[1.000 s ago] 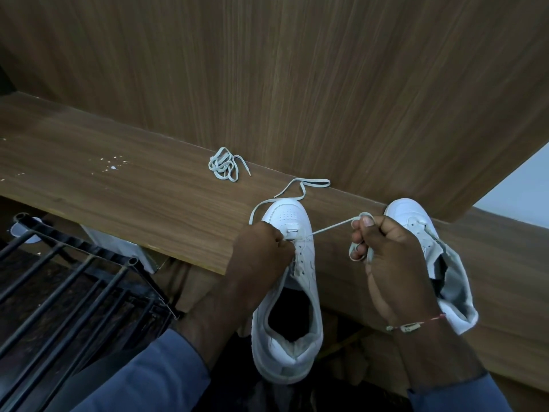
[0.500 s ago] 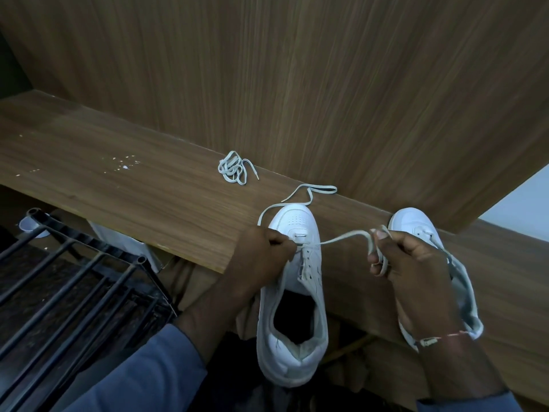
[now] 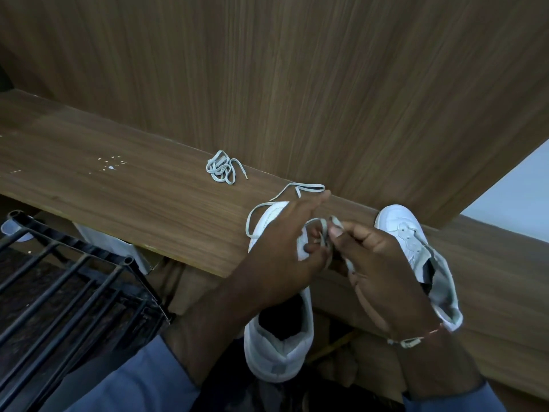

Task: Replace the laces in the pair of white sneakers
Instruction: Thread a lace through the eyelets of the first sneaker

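Head view. Right fingers (image 3: 341, 233) pinch the white lace (image 3: 319, 223), thumb against forefinger. Left fingers (image 3: 312, 248) pinch the same lace just beside them, forefinger stuck out straight toward the wall panel (image 3: 297, 84). Half a second ago the right hand (image 3: 383, 263) held the lace taut out to the side. Now it has closed in on the left hand (image 3: 285, 257), and the lace hangs in a slack loop between them. Likely a re-grip before the next eyelet.

Near sneaker (image 3: 279, 352) lies under the left hand, toe on the counter (image 3: 118, 191), heel overhanging. Other sneaker (image 3: 398, 221) sits behind the right hand. Bundled lace (image 3: 221, 171) lies further along, untouched.
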